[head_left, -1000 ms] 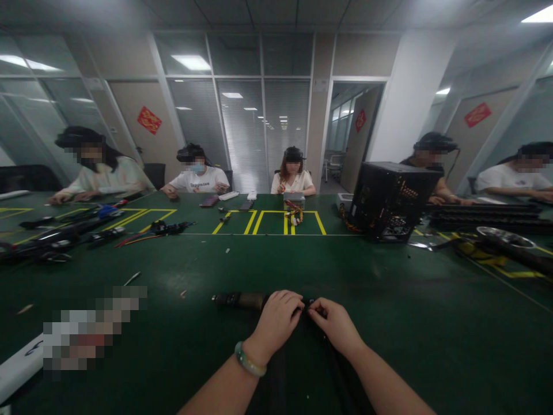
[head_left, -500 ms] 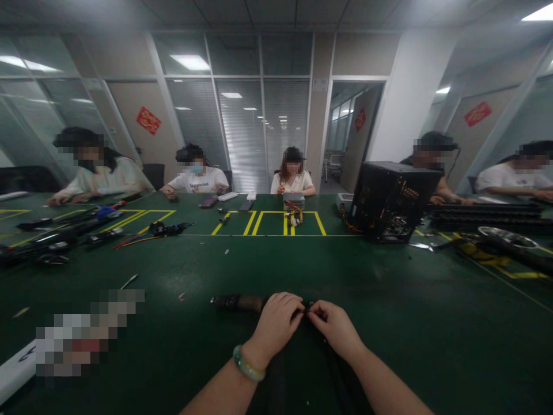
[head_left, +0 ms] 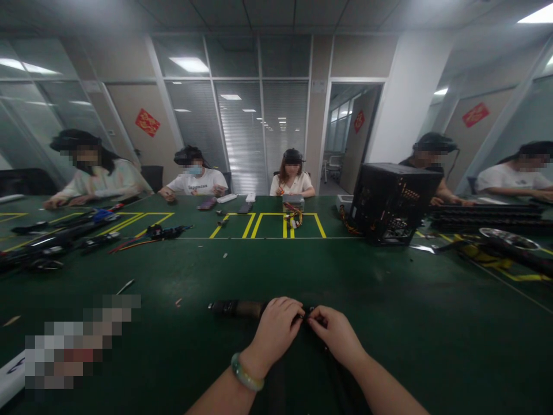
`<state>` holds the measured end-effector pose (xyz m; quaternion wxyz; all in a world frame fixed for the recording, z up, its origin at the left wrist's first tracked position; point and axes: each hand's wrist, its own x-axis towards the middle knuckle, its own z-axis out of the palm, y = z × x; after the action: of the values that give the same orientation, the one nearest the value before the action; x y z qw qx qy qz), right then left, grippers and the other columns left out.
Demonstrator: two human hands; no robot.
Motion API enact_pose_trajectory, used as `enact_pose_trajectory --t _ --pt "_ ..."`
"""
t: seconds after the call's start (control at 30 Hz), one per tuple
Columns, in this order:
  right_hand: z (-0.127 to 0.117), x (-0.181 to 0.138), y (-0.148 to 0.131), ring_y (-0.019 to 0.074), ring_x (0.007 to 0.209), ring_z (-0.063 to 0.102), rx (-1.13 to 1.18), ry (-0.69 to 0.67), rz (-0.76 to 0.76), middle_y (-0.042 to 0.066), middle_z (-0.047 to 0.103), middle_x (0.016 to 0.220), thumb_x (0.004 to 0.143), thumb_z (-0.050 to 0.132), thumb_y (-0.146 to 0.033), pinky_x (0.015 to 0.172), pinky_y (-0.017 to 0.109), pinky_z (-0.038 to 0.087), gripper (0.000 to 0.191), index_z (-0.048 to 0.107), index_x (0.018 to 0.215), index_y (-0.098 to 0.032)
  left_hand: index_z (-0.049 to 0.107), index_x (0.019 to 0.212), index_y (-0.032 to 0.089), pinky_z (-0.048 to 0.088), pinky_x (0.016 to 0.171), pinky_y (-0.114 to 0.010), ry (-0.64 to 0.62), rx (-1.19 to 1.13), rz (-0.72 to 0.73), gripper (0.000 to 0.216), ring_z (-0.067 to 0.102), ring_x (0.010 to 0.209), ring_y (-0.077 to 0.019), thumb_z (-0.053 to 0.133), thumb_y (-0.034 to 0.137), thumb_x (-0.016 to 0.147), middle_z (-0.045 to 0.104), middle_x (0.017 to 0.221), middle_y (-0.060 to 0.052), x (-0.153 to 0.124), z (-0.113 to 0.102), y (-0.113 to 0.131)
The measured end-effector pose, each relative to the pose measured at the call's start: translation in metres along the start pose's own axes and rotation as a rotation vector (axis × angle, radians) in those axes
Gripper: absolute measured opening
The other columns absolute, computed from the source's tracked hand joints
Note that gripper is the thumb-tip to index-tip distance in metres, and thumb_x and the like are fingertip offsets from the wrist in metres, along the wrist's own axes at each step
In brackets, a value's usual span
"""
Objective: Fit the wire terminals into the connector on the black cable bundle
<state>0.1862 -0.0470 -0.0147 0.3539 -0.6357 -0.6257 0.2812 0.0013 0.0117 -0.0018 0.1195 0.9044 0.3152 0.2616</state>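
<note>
A dark bar with a black collar and a small bright tip, perhaps a tube point(head_left: 247, 309), lies across the green table in front of me. My left hand point(head_left: 280, 325), with a jade-coloured bangle point(head_left: 246, 373) on its wrist, is closed over the bar's right part. Facing it, my right hand point(head_left: 334, 329) has thumb and finger pinched together at a small dark piece there, too small to make out. The fingertips of both hands nearly meet. Darker lengths run from beneath the hands toward me, hard to tell apart from the table.
A black computer case point(head_left: 393, 202) stands back right, a power supply point(head_left: 294, 203) with coloured cables at the far middle. Black parts with wires point(head_left: 158, 231) lie left, a wheel-like ring point(head_left: 510, 238) right. Several people sit around the table. A white arm-like shape point(head_left: 12, 374) is front left.
Both hands stay at the same spot on the bar with only slight finger movement. The whole view has shifted a little.
</note>
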Motion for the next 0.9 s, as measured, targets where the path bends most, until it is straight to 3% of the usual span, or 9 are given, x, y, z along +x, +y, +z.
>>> enact_pose_trajectory --t 0.9 --pt "0.0026 -0.0007 0.0002 0.0164 0.071 0.063 0.000 0.017 0.010 -0.001 0.069 0.080 0.087 0.058 -0.027 0.062 0.024 0.043 0.010 0.066 0.085 -0.022 0.059 0.096 0.023 0.041 0.090 -0.038 0.003 0.041 0.022 0.017 0.056 0.101 -0.0208 0.054 0.010 0.087 0.063 0.105 -0.002 0.0003 0.0011 -0.0005"
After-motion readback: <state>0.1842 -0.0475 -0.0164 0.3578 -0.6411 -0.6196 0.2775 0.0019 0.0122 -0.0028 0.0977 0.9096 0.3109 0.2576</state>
